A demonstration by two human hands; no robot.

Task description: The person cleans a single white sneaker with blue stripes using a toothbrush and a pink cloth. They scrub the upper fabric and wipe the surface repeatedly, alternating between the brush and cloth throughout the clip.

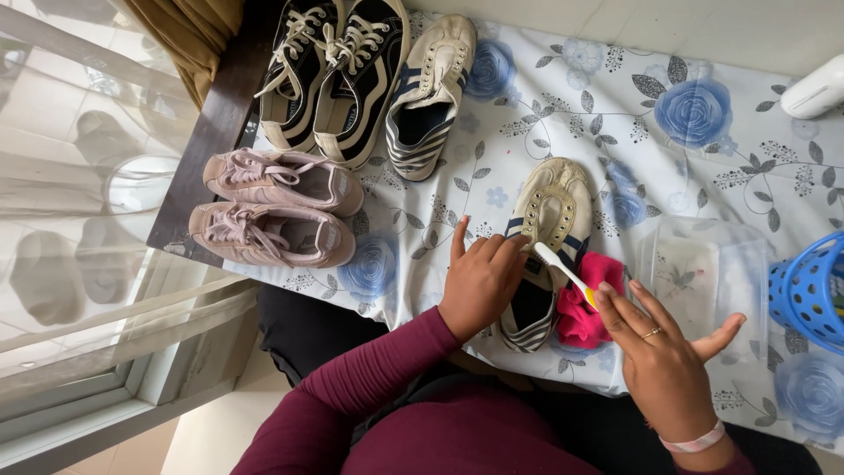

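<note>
A cream sneaker with dark stripes lies on the flowered tablecloth, toe pointing away from me. My left hand rests on its near left side, fingers curled and index finger raised. My right hand pinches the yellow end of a white toothbrush between thumb and index finger, the other fingers spread. The brush head sits over the shoe's tongue area. A pink cloth lies bunched right beside the shoe.
The matching cream striped sneaker, a black-and-cream pair and a pink pair stand at the table's left. A clear plastic container, a blue perforated basket and a white object lie right. A sheer curtain hangs left.
</note>
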